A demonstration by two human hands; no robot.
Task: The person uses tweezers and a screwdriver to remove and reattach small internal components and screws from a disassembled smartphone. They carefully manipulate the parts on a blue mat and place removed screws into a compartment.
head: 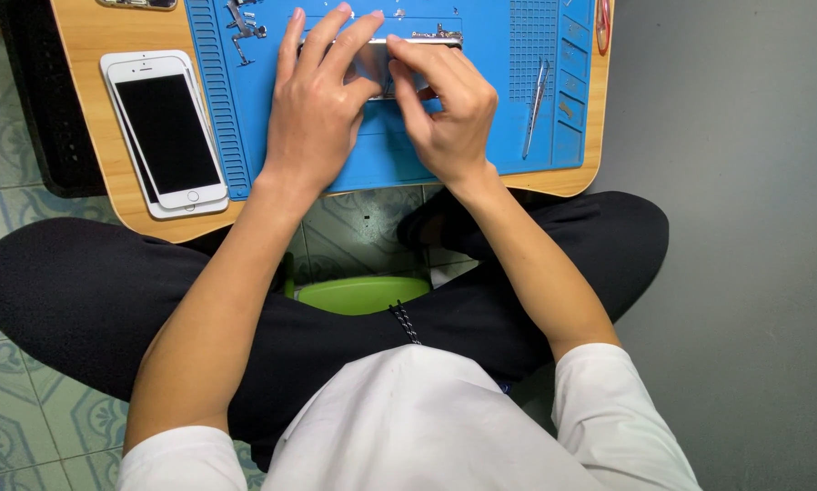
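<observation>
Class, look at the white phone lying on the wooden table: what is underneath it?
Under the white phone a second white, phone-shaped piece shows along the left and bottom edges. The rest is covered, so its face is hidden. Both lie on the wooden table.

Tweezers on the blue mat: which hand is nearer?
Right. The right hand sits just left of the tweezers, not touching them. The left hand is farther left, beyond the right hand; both hands grip the phone frame.

Bright even light, soft shadows, sharp
</observation>
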